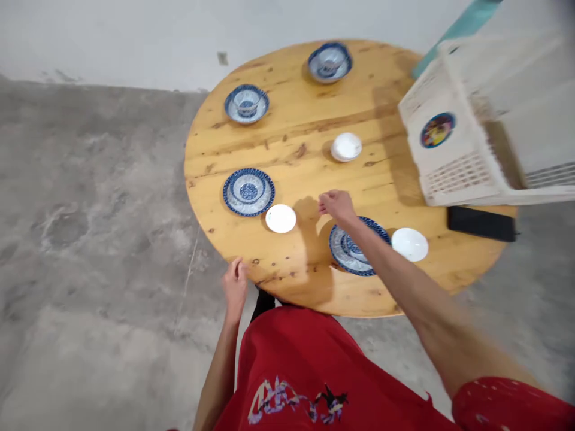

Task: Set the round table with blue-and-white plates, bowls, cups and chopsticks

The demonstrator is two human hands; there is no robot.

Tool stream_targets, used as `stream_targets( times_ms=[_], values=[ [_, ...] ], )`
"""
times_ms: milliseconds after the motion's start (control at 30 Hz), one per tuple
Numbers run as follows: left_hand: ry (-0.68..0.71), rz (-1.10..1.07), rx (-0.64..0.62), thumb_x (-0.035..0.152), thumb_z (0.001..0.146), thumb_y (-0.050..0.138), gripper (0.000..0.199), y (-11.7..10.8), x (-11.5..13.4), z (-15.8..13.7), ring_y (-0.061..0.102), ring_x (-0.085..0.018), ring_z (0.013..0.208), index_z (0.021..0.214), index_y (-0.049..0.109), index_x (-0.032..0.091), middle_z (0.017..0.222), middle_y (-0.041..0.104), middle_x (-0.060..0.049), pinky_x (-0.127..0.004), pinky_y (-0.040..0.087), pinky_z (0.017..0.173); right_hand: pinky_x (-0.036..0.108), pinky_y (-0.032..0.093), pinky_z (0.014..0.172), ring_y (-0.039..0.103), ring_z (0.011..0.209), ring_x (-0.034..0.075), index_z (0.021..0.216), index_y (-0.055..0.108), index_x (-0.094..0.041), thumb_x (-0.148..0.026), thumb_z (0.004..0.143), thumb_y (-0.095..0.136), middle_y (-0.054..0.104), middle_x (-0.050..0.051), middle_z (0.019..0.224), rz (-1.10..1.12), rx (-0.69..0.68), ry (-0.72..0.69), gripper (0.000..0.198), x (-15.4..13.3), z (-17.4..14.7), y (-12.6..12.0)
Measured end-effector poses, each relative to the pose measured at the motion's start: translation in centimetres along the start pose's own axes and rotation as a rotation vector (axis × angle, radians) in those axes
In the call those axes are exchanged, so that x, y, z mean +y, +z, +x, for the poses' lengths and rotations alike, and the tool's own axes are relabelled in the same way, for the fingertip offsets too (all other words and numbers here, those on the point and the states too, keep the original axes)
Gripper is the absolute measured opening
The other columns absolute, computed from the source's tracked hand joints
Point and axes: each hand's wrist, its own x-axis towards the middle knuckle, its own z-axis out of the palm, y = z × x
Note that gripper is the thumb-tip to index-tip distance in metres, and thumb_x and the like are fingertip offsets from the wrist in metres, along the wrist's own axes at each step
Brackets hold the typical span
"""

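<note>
My right hand (338, 205) hovers over the round wooden table with its fingers curled together, and no object shows in it. Below its forearm lies a blue-patterned plate with a bowl (350, 246), partly covered by the arm. A small white dish (281, 218) sits to the left of that hand, beside another blue-patterned plate (228, 200) that bears a bowl (248, 189). At the table's near left edge is my left hand (235, 281), fingers bent in and nothing visible in them. Another white dish (409, 244) rests right of the arm.
A stack of small white dishes (346, 147) stands mid-table (287, 149). Two more blue-patterned plates with bowls, one at the left (247, 103) and one at the back (330, 62), lie farther off. A white plastic basket (449, 161) and a black phone (481, 224) occupy the right side.
</note>
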Motion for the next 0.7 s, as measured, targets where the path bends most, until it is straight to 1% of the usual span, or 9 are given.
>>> stream_targets(
  times_ms=[67, 167, 233, 300, 400, 533, 633, 700],
  values=[
    [-0.020, -0.008, -0.048, 0.028, 0.091, 0.051, 0.021, 1.1, 0.7, 0.4, 0.073, -0.021, 0.080, 0.099, 0.069, 0.021, 0.082, 0.076, -0.004, -0.033, 0.056, 0.082, 0.019, 0.052, 0.049, 0.063, 0.050, 0.013, 0.077, 0.064, -0.013, -0.013, 0.088, 0.062, 0.066, 0.003, 0.062, 0.034, -0.073, 0.029, 0.011, 0.2, 0.1, 0.4],
    [-0.043, -0.099, -0.069, 0.026, 0.093, 0.049, 0.024, 2.6, 1.4, 1.1, 0.072, -0.018, 0.075, 0.105, 0.068, 0.019, 0.084, 0.076, -0.005, -0.030, 0.055, 0.079, 0.018, 0.050, 0.046, 0.062, 0.049, 0.013, 0.080, 0.066, -0.012, -0.015, 0.087, 0.067, 0.066, 0.002, 0.060, 0.017, -0.277, 0.081, 0.008, 0.7, -1.2, 2.7],
    [-0.053, -0.135, -0.066, 0.026, 0.094, 0.048, 0.024, 3.2, 1.6, 1.2, 0.071, -0.016, 0.073, 0.107, 0.067, 0.019, 0.086, 0.076, -0.004, -0.029, 0.056, 0.077, 0.018, 0.051, 0.047, 0.063, 0.050, 0.013, 0.083, 0.067, -0.012, -0.013, 0.086, 0.067, 0.065, 0.001, 0.059, 0.016, -0.342, 0.092, 0.004, 1.1, -2.2, 4.3],
    [-0.064, -0.144, -0.058, 0.026, 0.094, 0.049, 0.024, 3.3, 1.6, 1.0, 0.071, -0.016, 0.073, 0.107, 0.067, 0.018, 0.086, 0.076, -0.004, -0.028, 0.055, 0.077, 0.018, 0.053, 0.049, 0.064, 0.052, 0.013, 0.083, 0.068, -0.012, -0.010, 0.084, 0.066, 0.065, -0.001, 0.059, 0.035, -0.346, 0.083, 0.003, 1.4, -3.0, 5.5],
    [-0.098, -0.131, -0.060, 0.025, 0.093, 0.048, 0.022, 3.0, 1.0, 0.3, 0.071, -0.016, 0.074, 0.103, 0.067, 0.018, 0.087, 0.076, -0.004, -0.027, 0.055, 0.077, 0.020, 0.055, 0.051, 0.065, 0.054, 0.014, 0.081, 0.068, -0.012, -0.007, 0.080, 0.065, 0.066, -0.001, 0.062, 0.064, -0.328, 0.074, 0.006, 1.8, -3.5, 6.4],
    [-0.126, -0.124, -0.065, 0.024, 0.092, 0.047, 0.021, 3.0, 0.0, -0.3, 0.070, -0.015, 0.074, 0.098, 0.066, 0.018, 0.088, 0.075, -0.004, -0.027, 0.054, 0.076, 0.021, 0.055, 0.050, 0.064, 0.053, 0.014, 0.084, 0.069, -0.010, -0.006, 0.080, 0.061, 0.069, 0.002, 0.068, 0.064, -0.331, 0.103, 0.010, 1.8, -4.2, 6.6],
    [-0.100, -0.115, -0.079, 0.025, 0.092, 0.048, 0.019, 3.4, -0.1, -0.3, 0.069, -0.015, 0.075, 0.095, 0.066, 0.020, 0.087, 0.074, -0.003, -0.027, 0.053, 0.078, 0.021, 0.055, 0.052, 0.067, 0.057, 0.015, 0.087, 0.070, -0.010, -0.006, 0.081, 0.061, 0.069, 0.003, 0.067, 0.043, -0.357, 0.108, 0.012, 1.6, -4.7, 6.6],
    [-0.077, -0.104, -0.090, 0.025, 0.093, 0.048, 0.019, 3.6, 0.1, -0.2, 0.069, -0.015, 0.075, 0.097, 0.066, 0.020, 0.087, 0.074, -0.003, -0.027, 0.053, 0.079, 0.021, 0.055, 0.053, 0.068, 0.059, 0.017, 0.087, 0.070, -0.010, -0.006, 0.080, 0.061, 0.069, 0.003, 0.065, 0.031, -0.375, 0.099, 0.012, 1.3, -4.9, 6.5]
  ],
)
